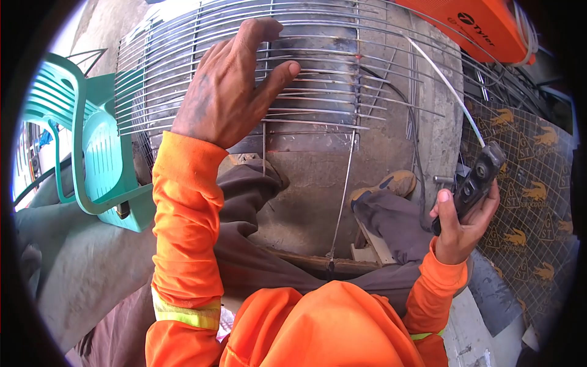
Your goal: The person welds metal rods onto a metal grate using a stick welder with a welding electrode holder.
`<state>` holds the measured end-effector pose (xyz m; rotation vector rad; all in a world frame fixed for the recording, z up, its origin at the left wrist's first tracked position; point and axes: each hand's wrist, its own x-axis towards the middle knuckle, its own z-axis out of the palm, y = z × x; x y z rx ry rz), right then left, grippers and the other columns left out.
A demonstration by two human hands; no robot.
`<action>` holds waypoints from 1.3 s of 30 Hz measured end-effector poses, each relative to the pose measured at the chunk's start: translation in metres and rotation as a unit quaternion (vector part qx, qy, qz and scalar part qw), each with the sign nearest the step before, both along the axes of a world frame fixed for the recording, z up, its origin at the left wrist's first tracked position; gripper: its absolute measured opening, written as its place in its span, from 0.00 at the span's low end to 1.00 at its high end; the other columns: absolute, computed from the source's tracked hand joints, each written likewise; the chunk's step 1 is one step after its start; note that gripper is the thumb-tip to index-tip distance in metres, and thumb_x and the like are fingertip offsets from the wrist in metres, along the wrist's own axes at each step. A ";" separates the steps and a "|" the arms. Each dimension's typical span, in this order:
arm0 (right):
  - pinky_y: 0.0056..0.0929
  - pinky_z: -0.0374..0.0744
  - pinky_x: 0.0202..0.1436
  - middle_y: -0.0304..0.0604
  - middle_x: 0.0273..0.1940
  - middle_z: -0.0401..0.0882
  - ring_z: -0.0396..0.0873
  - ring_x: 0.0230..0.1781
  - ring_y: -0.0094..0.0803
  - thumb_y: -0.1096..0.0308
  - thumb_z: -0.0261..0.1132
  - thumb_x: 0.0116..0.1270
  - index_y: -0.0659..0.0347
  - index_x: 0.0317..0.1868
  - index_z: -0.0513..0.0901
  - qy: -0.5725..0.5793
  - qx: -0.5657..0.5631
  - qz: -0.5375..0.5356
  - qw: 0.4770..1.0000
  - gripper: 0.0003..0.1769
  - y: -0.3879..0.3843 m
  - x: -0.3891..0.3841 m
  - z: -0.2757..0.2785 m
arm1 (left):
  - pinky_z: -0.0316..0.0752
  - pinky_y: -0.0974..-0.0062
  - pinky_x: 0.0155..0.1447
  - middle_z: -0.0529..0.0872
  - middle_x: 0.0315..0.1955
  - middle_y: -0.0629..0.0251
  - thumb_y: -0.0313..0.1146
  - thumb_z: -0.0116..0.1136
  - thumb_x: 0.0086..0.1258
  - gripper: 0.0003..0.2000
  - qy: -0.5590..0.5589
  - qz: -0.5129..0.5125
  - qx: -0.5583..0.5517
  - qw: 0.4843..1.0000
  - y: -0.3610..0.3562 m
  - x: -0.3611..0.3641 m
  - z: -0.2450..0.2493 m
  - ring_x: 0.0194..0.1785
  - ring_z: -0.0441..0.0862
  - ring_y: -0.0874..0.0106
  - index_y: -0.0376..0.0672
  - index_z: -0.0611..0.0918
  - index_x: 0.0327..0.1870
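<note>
My left hand is over the left part of a grille of thin metal rods, thumb and index finger spread apart and nothing between them. The other fingers are partly hidden. At the right, my right hand is wrapped round the dark handle of an electrode holder. A long pale welding rod sticks out of the holder, slanting up and left to the grille's right part. The grille lies on dark metal plates, and one thin rod hangs down from its near edge.
A turquoise plastic chair stands at the left. An orange machine is at the top right, with a black cable nearby. Patterned board lies at the right. My shoes and legs are below the grille.
</note>
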<state>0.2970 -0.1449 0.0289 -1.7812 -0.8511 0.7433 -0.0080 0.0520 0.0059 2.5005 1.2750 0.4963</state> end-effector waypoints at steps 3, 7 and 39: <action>0.19 0.78 0.28 0.45 0.48 0.76 0.78 0.28 0.22 0.79 0.73 0.61 0.67 0.74 0.60 0.002 0.003 0.008 1.000 0.44 -0.001 0.001 -0.001 | 0.76 0.57 0.68 0.84 0.59 0.49 0.49 0.64 0.78 0.25 -0.003 -0.001 0.004 1.000 0.000 -0.001 -0.002 0.63 0.83 0.51 0.39 0.73 0.62; 0.19 0.77 0.28 0.45 0.47 0.76 0.77 0.27 0.22 0.79 0.73 0.61 0.67 0.74 0.60 0.001 0.002 0.010 1.000 0.43 0.001 0.000 0.000 | 0.76 0.57 0.68 0.84 0.58 0.49 0.49 0.64 0.78 0.25 0.000 -0.001 0.006 1.000 0.000 -0.001 -0.003 0.63 0.83 0.51 0.39 0.72 0.62; 0.29 0.80 0.61 0.50 0.64 0.69 0.75 0.59 0.30 0.82 0.72 0.62 0.67 0.75 0.60 0.045 -0.004 0.028 0.999 0.43 -0.012 0.010 0.002 | 0.71 0.54 0.64 0.90 0.44 0.58 0.57 0.68 0.68 0.27 -0.014 0.239 -0.033 0.970 0.025 0.024 -0.023 0.52 0.87 0.59 0.41 0.80 0.54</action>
